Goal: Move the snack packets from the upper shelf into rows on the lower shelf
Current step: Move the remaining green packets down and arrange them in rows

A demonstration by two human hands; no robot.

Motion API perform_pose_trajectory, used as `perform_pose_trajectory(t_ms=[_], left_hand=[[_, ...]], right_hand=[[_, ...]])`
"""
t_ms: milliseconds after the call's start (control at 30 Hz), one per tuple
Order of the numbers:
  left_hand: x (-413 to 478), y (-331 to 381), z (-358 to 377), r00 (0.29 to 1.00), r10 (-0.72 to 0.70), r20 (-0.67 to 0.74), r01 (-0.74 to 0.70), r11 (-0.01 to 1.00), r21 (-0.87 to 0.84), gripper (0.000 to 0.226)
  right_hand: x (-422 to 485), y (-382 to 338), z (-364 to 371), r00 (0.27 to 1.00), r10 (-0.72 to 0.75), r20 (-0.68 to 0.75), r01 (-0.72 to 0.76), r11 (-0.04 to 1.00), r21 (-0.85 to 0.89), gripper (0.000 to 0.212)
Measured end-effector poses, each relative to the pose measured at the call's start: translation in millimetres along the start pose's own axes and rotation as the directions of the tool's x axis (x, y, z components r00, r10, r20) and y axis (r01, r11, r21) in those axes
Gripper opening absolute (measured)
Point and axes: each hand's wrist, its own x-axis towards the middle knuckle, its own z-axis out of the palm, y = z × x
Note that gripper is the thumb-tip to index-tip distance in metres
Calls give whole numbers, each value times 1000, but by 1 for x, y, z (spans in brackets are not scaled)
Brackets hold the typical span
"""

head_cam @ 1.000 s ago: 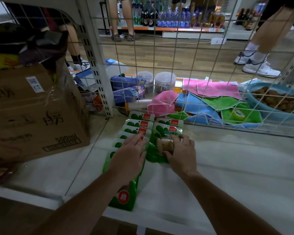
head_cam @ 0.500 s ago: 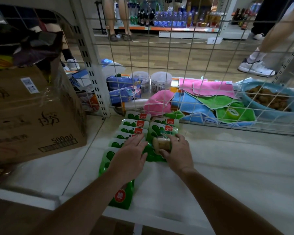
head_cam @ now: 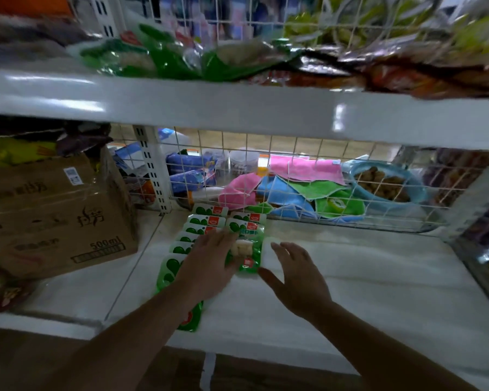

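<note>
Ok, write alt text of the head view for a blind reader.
On a white lower shelf, the left hand lies flat on one row of green snack packets; the right hand hovers open beside the second row. More packets sit piled on the upper shelf.

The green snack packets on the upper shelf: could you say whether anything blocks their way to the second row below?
Nothing visible does. The green snack packets lie near the upper shelf's open edge, and the lower shelf is bare before the second row; the right hand hovers beside it.
</note>
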Motion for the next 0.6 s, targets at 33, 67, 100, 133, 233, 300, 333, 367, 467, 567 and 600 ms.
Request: perform_pose_trajectory(t_ms=[33, 67, 100, 133, 233, 300, 333, 367, 467, 567, 600], left_hand=[[-4, 7, -6, 1000, 3, -7, -3, 1000, 7, 61], [-8, 13, -11, 1000, 1, -16, -1, 1000, 11, 61], [-14, 19, -17, 1000, -3, -22, 3, 1000, 14, 61], [-21, 26, -23, 1000, -7, -24, 7, 1000, 17, 60], [-41, 46, -40, 999, 29, -33, -27, 998, 62, 62], [-56, 57, -53, 998, 37, -43, -34, 998, 62, 61], [-64, 61, -60, 998, 40, -52, -37, 998, 59, 60], [-72, 66, -68, 997, 47, -61, -43, 997, 67, 60], [-94, 82, -92, 992, 82, -95, -71, 990, 122, 59], [-115, 98, -116, 987, 102, -121, -85, 987, 138, 59], [-120, 103, -124, 982, 126, -138, -107, 984, 139, 59]], right_hand=[[-8, -1, -11, 1000, 3, 7, -3, 1000, -16, 74], [-16, -2, -22, 1000, 4, 15, -4, 999, -32, 73], [-23, -4, -33, 1000, 3, 26, -1, 999, -54, 72], [-32, -8, -44, 999, -1, 32, 4, 997, -77, 71], [-55, -18, -79, 1000, 6, 15, -5, 997, -83, 69], [-68, -27, -102, 1000, 13, -12, -14, 998, -66, 68], [-75, -31, -113, 1000, 12, -24, -14, 998, -63, 68], [-81, -37, -124, 1000, 14, -28, -16, 998, -65, 68], [-95, -53, -154, 999, 12, -50, -17, 996, -82, 69], [-110, -71, -177, 992, -34, -124, 19, 993, -120, 68], [-115, -76, -182, 987, -64, -150, 46, 992, -122, 68]])
